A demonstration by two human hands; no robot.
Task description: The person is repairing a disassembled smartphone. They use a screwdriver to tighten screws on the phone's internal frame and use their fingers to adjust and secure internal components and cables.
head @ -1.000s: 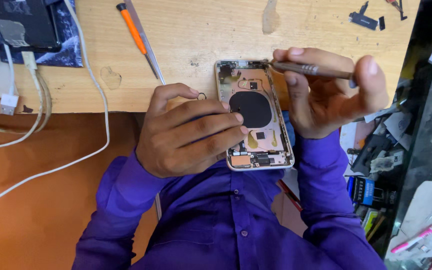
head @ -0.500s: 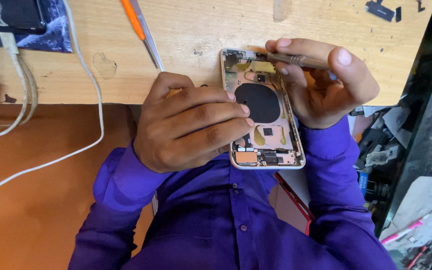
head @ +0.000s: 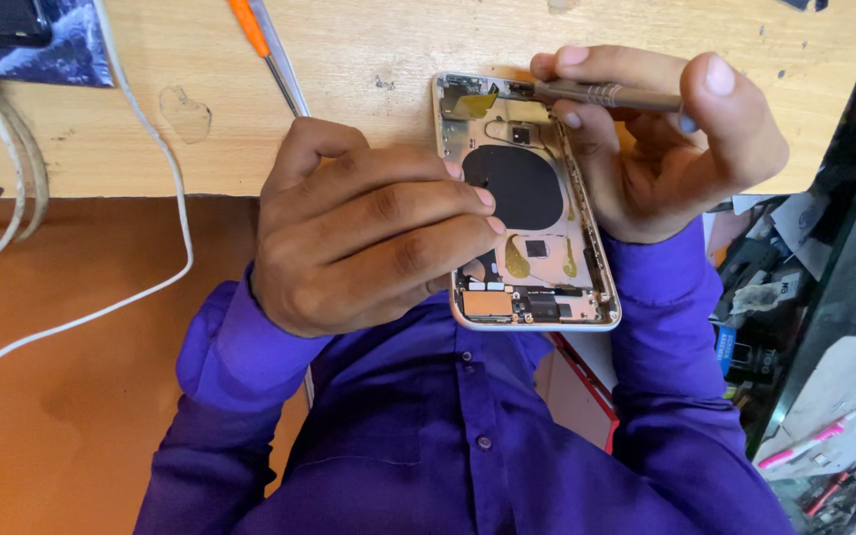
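Over wooden bench (head: 369, 40): left hand (head: 369, 228) gripping opened phone (head: 527, 198), right hand (head: 666, 139) pinching screwdriver (head: 596, 94) — slip likely scratches parts.

- The left hand (head: 369, 233) covers the left edge of the opened gold phone housing (head: 527, 203)
- The grey metal screwdriver's (head: 601, 95) handle end is hidden inside the right hand (head: 661, 139)
- The orange-handled screwdriver (head: 267, 52) and the white cable (head: 141, 149) run off the top edge
- Small parts on the cluttered dark shelf (head: 824, 327) are too blurred to tell
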